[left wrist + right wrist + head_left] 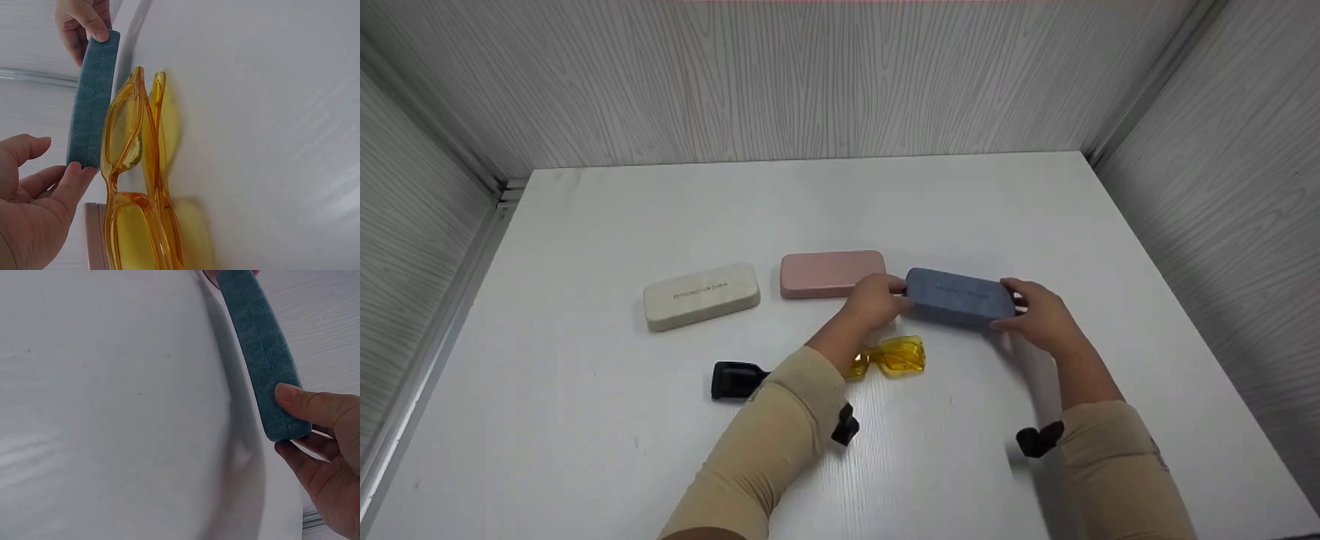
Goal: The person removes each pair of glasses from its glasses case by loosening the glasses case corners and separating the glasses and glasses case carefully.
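A blue glasses case [960, 295] is held by its two ends, tilted slightly, just above the white table. My right hand [1041, 315] pinches its right end, thumb on the seam side in the right wrist view [332, 444]. At the opposite end, my left hand [876, 301] holds the corner with thumb and fingers; one finger stands off the case in the left wrist view [42, 205]. Under my left forearm lie yellow glasses [901, 355], partly hidden. A pink glasses case [829, 274] sits just behind my left hand.
A cream glasses case [702, 297] with lettering on its lid lies at the left. Black glasses [736, 380] rest nearer, partly covered by the left sleeve. Grey wood-grain panels [840, 82] stand around the back and sides of the table [585, 465].
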Demonstrator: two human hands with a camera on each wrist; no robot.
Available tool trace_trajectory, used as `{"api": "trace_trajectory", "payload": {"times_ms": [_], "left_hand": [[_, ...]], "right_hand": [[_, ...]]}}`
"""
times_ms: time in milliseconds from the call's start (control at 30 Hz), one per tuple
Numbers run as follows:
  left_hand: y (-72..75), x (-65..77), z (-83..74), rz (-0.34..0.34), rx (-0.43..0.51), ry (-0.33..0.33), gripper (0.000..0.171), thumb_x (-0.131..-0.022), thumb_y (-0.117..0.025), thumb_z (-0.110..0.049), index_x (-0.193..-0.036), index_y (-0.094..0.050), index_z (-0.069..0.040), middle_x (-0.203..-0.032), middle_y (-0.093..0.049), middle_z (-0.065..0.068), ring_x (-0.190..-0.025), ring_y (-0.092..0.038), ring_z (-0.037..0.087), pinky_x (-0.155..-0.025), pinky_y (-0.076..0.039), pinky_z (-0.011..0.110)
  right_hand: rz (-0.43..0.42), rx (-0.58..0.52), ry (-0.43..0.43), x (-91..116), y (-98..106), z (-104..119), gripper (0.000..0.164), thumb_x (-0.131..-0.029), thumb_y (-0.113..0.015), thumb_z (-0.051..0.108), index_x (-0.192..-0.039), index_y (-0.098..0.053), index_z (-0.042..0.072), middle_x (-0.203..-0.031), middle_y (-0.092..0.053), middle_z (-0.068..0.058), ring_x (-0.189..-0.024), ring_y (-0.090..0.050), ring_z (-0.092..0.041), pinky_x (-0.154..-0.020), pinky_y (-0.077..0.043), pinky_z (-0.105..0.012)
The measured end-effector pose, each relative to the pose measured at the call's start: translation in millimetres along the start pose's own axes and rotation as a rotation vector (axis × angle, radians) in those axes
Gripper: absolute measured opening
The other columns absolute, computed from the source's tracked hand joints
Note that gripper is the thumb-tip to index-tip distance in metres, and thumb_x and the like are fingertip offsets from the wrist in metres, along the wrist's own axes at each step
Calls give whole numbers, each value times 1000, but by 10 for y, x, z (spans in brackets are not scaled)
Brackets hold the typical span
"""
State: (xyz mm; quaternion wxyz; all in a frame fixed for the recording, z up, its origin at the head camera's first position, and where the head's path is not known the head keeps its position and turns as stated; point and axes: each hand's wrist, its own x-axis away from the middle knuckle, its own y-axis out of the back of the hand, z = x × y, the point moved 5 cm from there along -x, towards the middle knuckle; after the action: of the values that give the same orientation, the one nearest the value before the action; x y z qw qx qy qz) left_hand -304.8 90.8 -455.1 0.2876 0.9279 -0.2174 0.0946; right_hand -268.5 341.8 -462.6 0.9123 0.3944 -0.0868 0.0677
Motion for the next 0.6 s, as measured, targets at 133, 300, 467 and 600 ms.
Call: {"api": "trace_trajectory", "payload": {"times_ms": [133,300,467,600], "left_hand": [[2,28,58,12,15,4,37,-87,-61,-20,-123,-60,-14,-122,-58,0,-115,-49,15,-98,-40,31],[0,60,126,35,18,41,36,-87,-61,-21,-123,-60,-14,-121,-58,-1,-111,-50,15,-98,-40,31],[17,83,155,27,10,49,37,-87,-61,-20,-123,-59,-12,-121,-58,0,-109,-50,15,-96,-41,31],[24,90,174,31,10,44,38,-87,-61,-18,-124,-58,-11,-126,-55,1,-109,-50,14,-95,-43,30]], "right_hand": [[3,22,8,8,-50,11,80,-75,-75,20,-141,-32,6,-143,-32,-18,-124,-38,-39,-95,-41,-47],[16,47,1,5,-108,8,79,-75,-75,19,-141,-32,7,-143,-32,-17,-124,-39,-39,-95,-41,-47],[21,44,7,-6,-157,10,79,-75,-75,18,-141,-33,8,-143,-32,-17,-124,-39,-38,-95,-41,-47],[25,40,2,-19,-177,4,79,-75,-75,18,-141,-33,9,-143,-32,-17,-124,-39,-38,-96,-40,-47]]}}
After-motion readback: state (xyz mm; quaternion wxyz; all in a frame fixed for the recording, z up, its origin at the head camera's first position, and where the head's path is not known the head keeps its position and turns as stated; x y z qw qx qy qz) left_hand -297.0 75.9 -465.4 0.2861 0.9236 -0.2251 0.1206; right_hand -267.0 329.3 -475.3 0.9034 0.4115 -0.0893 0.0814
